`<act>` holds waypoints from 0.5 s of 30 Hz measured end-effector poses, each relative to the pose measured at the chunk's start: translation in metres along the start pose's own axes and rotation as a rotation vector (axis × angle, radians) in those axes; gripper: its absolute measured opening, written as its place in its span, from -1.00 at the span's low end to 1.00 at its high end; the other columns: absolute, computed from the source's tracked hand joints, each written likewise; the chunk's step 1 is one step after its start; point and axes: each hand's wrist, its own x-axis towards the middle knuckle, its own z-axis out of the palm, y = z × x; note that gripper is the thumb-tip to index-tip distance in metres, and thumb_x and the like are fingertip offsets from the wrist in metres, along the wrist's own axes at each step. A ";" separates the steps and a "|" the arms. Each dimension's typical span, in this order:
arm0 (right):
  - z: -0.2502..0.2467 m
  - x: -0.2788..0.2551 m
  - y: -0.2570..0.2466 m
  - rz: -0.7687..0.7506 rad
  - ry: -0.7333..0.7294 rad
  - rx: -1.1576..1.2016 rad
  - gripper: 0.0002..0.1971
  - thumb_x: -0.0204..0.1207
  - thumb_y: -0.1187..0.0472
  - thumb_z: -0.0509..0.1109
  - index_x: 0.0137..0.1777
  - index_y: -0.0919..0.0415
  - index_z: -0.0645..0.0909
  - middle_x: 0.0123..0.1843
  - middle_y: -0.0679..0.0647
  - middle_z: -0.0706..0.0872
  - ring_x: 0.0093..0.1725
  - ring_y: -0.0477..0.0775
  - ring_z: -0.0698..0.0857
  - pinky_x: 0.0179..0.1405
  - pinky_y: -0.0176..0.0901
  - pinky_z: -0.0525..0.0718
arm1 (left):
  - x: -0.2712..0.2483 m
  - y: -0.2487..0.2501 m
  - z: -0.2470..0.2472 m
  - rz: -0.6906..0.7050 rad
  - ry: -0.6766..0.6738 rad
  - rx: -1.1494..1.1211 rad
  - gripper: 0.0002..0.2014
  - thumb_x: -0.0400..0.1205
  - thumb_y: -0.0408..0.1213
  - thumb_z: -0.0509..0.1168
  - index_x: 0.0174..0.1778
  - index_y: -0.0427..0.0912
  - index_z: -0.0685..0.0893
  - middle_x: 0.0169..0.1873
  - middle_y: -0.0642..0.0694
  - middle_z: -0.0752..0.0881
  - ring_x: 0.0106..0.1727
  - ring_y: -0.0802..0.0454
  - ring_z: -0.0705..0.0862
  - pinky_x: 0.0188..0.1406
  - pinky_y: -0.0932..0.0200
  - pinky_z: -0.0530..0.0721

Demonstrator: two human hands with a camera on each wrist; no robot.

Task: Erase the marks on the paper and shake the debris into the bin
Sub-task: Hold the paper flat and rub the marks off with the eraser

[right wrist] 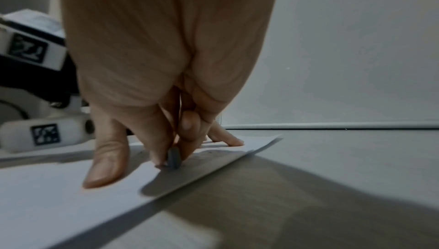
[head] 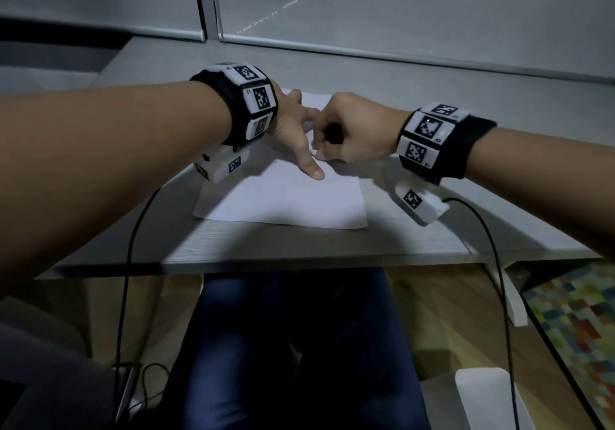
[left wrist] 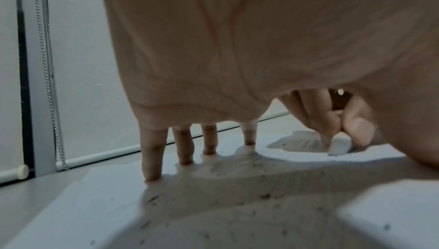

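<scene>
Right now the person sits at a grey desk (head: 416,236) with a white sheet of paper (head: 286,203) lying flat near its front edge. Their left hand (head: 293,130) is spread on the sheet, its straight fingers (left wrist: 152,159) planted tip-down on the paper and the thumb stretched toward the near side. Just beside it, the right hand (head: 352,130) is curled tight, its fingertips (right wrist: 164,151) pinching a small white eraser (left wrist: 339,145) whose lower end touches the paper between the 2 hands. Dark eraser crumbs (left wrist: 237,202) are scattered over the sheet under and around the left palm. Both wrists wear black bands with square-patterned markers (head: 259,96), and cables (head: 126,279) hang from them past the desk edge. A white bin (head: 486,396) stands on the floor by the person's right leg, well apart from the paper.
</scene>
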 end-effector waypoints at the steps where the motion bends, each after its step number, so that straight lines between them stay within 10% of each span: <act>1: -0.002 -0.001 0.001 0.005 -0.020 0.016 -0.91 0.52 0.18 0.61 -0.16 0.18 0.83 -0.32 -0.03 0.82 -0.40 -0.20 0.71 -0.31 -0.48 0.58 | 0.000 0.001 -0.001 -0.005 -0.001 0.004 0.28 0.15 0.69 0.45 0.79 0.52 0.04 0.61 -0.19 0.27 0.66 -0.37 0.37 0.38 -0.25 0.41; 9: -0.006 0.018 0.014 0.116 0.087 -0.076 -0.90 0.49 0.21 0.57 -0.25 0.15 0.80 -0.36 0.00 0.81 -0.33 0.00 0.77 -0.15 0.04 0.85 | -0.004 0.003 -0.004 -0.043 -0.031 0.035 0.33 0.15 0.72 0.42 0.79 0.56 -0.13 0.68 -0.19 0.20 0.70 -0.35 0.32 0.45 -0.28 0.41; 15: -0.006 -0.006 0.002 -0.001 -0.064 0.042 -0.82 0.61 0.23 0.52 -0.23 0.22 0.73 -0.50 -0.06 0.79 -0.47 -0.15 0.73 -0.27 -0.35 0.70 | -0.009 0.008 -0.007 0.006 -0.105 0.017 0.10 0.40 0.54 0.43 0.83 0.46 0.04 0.79 -0.06 0.17 0.70 -0.27 0.21 0.56 -0.27 0.26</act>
